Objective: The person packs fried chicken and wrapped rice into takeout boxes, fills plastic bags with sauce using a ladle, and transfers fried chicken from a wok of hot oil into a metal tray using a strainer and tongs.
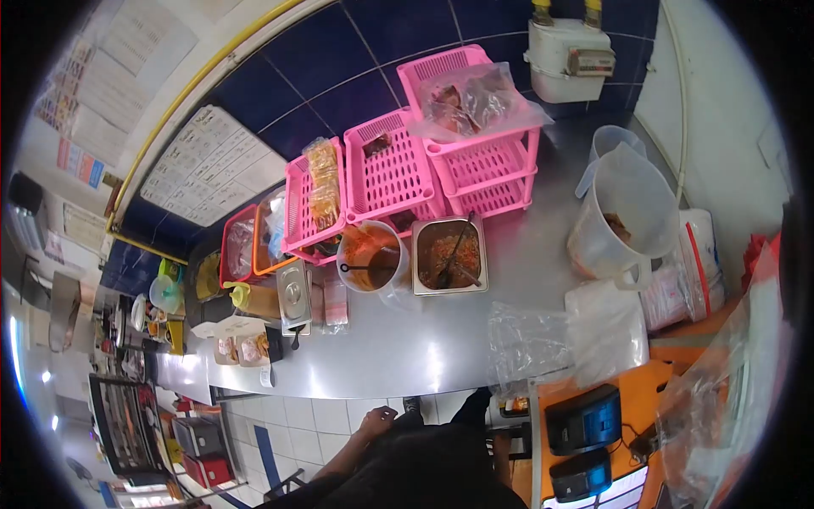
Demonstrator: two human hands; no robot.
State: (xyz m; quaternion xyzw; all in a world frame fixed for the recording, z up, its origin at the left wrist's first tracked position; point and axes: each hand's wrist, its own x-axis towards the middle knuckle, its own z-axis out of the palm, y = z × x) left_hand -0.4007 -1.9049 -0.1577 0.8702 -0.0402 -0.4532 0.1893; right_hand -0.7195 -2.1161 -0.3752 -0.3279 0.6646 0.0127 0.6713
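Observation:
My left hand (pixel 379 422) hangs below the counter's front edge, beside my dark clothing. Its fingers look loosely curled, and nothing shows in them. Part of my right arm (pixel 502 467) is visible by my other side, near a dark frame; its fingers cannot be made out. Neither hand touches anything on the steel counter (pixel 398 356). Above them stand a plastic jug (pixel 349 248) of reddish sauce with a dark-handled utensil in it, and a square steel pan (pixel 417 276) of chopped, reddish food (pixel 443 248) with utensils resting inside.
Pink baskets (pixel 386 174) line the tiled wall, holding bags and packets. To the right are a large translucent jug (pixel 623 191) and plastic bags (pixel 604 331). At left, an open carton (pixel 229 329) holds food beside a lidded steel container (pixel 294 297). Dark devices (pixel 583 420) sit lower right.

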